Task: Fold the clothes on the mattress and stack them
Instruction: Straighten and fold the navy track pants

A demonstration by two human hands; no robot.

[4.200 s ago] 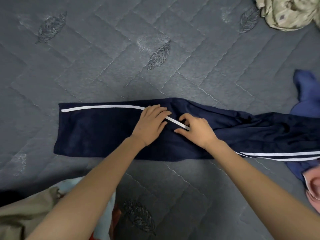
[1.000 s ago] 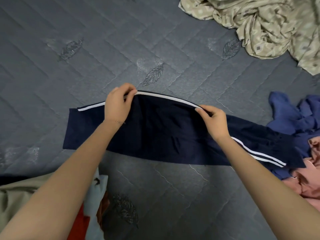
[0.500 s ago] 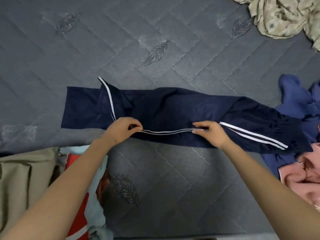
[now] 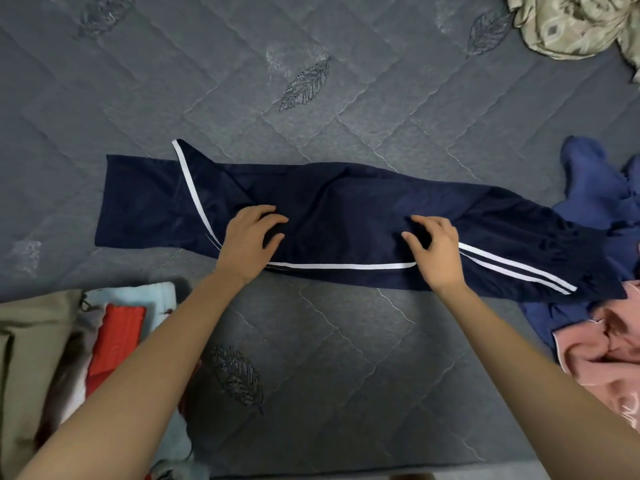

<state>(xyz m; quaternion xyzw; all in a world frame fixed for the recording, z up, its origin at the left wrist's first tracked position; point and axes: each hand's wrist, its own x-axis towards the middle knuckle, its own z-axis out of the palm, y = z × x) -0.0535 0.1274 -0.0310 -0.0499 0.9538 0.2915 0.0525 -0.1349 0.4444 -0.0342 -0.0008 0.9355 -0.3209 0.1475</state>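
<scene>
Partly, left hand (image 4: 250,243) and right hand (image 4: 437,252) cover the trousers' (image 4: 346,209) stripe (image 4: 339,266).

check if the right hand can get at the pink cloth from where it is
Probably yes. The right hand rests on the navy trousers, and the pink cloth lies uncovered off to its right, beside the trousers' end. Nothing stands between them, so a short sideways reach should do.

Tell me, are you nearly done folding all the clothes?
Not nearly. Done: a few folded pieces sit stacked at the near left. In hand: the navy track pants, folded lengthwise, with the left hand and right hand resting on them. Left: the blue garment, pink garment and beige cloth lie crumpled.
</scene>
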